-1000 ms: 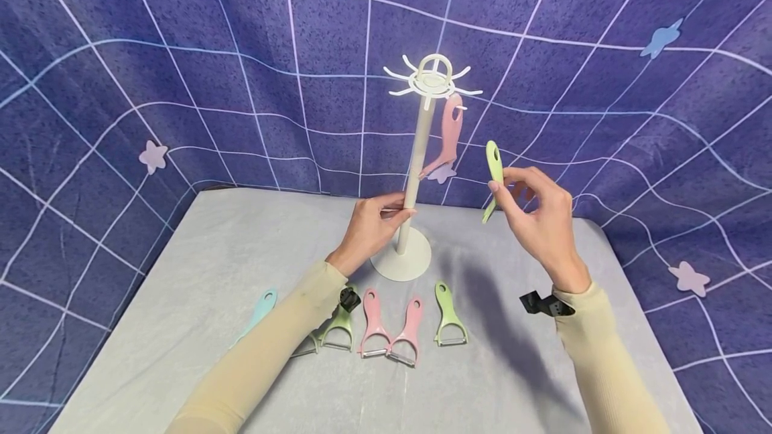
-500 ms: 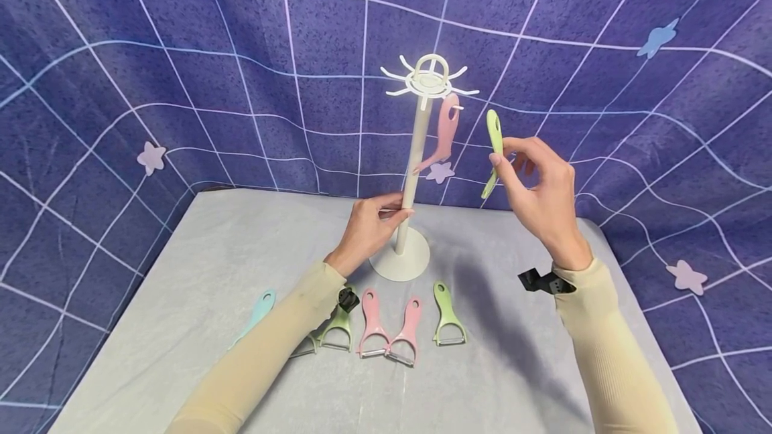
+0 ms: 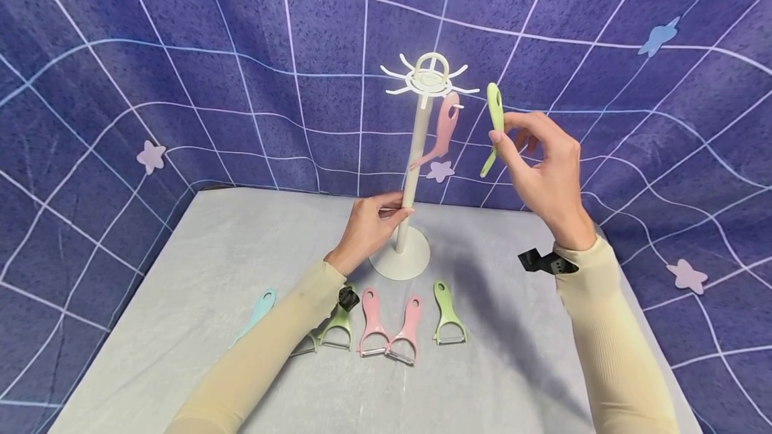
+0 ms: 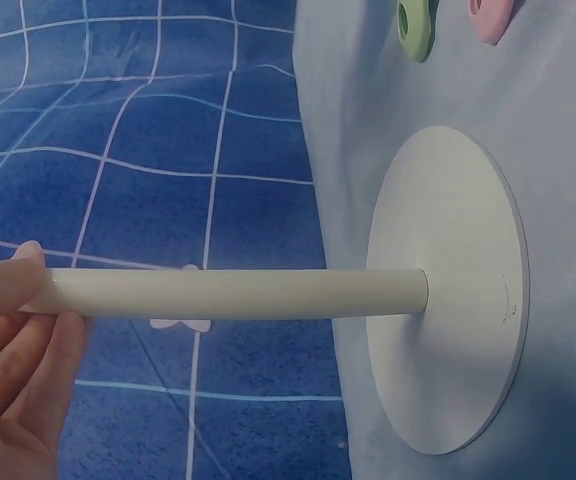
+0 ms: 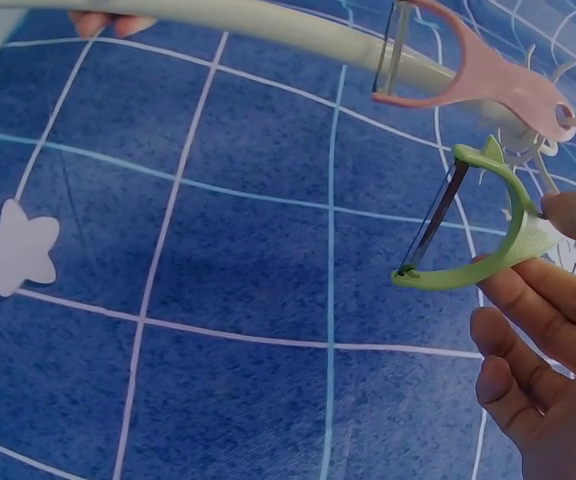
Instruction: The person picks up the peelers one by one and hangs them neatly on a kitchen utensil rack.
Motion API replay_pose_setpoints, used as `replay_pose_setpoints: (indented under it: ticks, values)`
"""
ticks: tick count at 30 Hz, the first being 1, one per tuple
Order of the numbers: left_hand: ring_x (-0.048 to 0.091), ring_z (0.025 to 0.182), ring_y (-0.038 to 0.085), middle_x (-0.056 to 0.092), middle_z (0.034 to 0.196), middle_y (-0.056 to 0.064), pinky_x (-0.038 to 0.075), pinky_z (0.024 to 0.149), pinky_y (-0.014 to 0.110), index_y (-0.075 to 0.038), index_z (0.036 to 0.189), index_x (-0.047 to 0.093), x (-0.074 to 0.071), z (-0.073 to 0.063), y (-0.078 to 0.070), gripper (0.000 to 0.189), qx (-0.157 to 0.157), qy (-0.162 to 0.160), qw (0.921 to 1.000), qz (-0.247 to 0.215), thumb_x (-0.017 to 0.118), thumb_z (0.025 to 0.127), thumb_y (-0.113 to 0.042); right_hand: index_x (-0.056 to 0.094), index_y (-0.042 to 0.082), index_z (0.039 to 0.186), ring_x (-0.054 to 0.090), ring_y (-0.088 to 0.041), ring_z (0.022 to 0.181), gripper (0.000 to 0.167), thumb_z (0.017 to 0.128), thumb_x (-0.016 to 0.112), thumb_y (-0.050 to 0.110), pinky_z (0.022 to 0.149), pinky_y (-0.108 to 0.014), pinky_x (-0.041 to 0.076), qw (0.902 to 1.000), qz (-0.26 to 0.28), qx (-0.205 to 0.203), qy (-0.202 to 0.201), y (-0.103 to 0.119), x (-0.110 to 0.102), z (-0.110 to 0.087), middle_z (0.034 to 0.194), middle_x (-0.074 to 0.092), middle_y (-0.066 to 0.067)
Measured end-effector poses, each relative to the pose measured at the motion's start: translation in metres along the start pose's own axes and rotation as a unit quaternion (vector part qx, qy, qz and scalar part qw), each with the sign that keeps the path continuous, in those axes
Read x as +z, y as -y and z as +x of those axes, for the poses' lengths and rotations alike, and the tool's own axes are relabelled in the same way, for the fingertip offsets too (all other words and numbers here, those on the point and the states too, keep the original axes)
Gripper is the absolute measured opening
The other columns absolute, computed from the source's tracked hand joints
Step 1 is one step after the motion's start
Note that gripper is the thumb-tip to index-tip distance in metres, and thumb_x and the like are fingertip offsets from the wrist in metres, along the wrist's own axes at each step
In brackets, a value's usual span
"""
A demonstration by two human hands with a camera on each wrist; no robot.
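Between thumb and fingers, my right hand (image 3: pixel 545 163) pinches a green peeler (image 3: pixel 495 109) by its handle, hole end up and blade end down. It hangs in the air just right of the white hook stand (image 3: pixel 429 79), apart from the hooks. A pink peeler (image 3: pixel 447 122) hangs by its handle hole from one hook. Lower down, my left hand (image 3: pixel 369 228) holds the stand's pole (image 4: pixel 238 293) between thumb and fingers, above the round base (image 4: pixel 448 380). In the right wrist view, the green peeler's blade (image 5: pixel 435 215) faces away from the palm.
On the grey-covered table (image 3: pixel 500 367) lie two pink peelers (image 3: pixel 372 317) (image 3: pixel 410 323), a green peeler (image 3: pixel 446 310) to their right and another green peeler (image 3: pixel 341 327) to their left. A blue peeler (image 3: pixel 263 305) is partly covered by the left sleeve. Behind hangs a purple star-patterned cloth (image 3: pixel 271 119).
My right hand has risen with the green peeler, bringing its handle up near hook height. The left hand stays on the pole. The hanging pink peeler has swung slightly.
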State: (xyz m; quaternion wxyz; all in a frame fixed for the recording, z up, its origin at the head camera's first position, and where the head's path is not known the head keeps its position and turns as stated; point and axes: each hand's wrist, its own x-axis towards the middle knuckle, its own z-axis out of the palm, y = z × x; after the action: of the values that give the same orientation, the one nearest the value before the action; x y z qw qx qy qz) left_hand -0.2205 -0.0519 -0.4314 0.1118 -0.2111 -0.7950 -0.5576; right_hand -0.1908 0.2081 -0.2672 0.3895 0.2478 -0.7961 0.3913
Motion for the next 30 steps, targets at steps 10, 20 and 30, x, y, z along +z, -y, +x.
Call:
replay_pose_setpoints:
  ticks: [10, 20, 30]
  values:
    - [0.079, 0.106, 0.026, 0.081, 0.112, 0.014, 0.064, 0.093, 0.022, -0.002, 0.125, 0.079, 0.001, 0.001, 0.0, 0.029, 0.004, 0.002, 1.0, -0.009, 0.082, 0.097, -0.012, 0.079, -0.002, 0.109, 0.05, -0.011, 0.076, 0.014, 0.096, 0.077, 0.003, 0.07, -0.02, 0.037, 0.9999, 0.004, 0.006, 0.011, 0.017, 0.002, 0.01, 0.086, 0.067, -0.013]
    - [0.079, 0.105, 0.026, 0.081, 0.111, 0.014, 0.064, 0.093, 0.023, -0.003, 0.124, 0.079, 0.0, 0.0, 0.0, 0.028, 0.009, 0.001, 0.9999, -0.009, 0.081, 0.098, -0.011, 0.081, 0.002, 0.111, 0.053, -0.026, 0.077, 0.015, 0.096, 0.079, 0.006, 0.07, -0.026, 0.038, 0.9994, 0.007, -0.002, 0.033, -0.003, 0.011, 0.013, 0.089, 0.069, -0.009]
    - [0.079, 0.104, 0.027, 0.081, 0.111, 0.014, 0.064, 0.092, 0.023, -0.002, 0.124, 0.079, 0.0, 0.0, -0.001, 0.028, 0.007, -0.001, 0.9999, -0.009, 0.082, 0.097, -0.011, 0.081, 0.007, 0.112, 0.054, -0.017, 0.078, 0.016, 0.096, 0.081, 0.008, 0.072, -0.022, 0.041, 0.9983, 0.032, -0.009, 0.049, -0.012, 0.018, 0.011, 0.09, 0.071, -0.004]
